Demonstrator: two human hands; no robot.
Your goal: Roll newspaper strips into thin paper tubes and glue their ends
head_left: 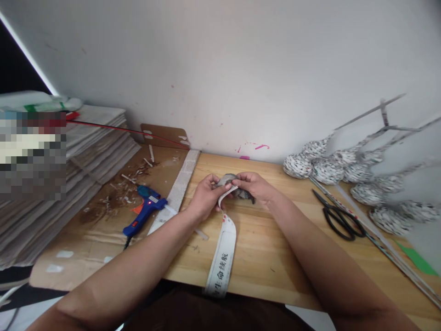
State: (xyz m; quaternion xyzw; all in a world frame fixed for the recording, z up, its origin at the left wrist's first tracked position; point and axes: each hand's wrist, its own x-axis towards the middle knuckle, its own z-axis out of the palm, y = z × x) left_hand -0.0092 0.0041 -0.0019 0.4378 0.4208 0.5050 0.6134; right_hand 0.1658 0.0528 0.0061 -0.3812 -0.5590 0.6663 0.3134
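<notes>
Over the middle of the wooden table, my left hand and my right hand meet with thumbs and fingers pinched together. Between them they hold a strip of newspaper. Its top end curls at my fingertips, while its printed tail hangs toward me past the table's near edge. Some crumpled grey paper shows behind and beside my fingers, with a dark tip under my right hand. My fingers partly hide how the grey piece and the strip join.
A blue glue gun lies left on stained cardboard, near a flat band of newspaper. Newspapers are stacked far left. On the right are black scissors, long thin paper rods and several woven paper gourds.
</notes>
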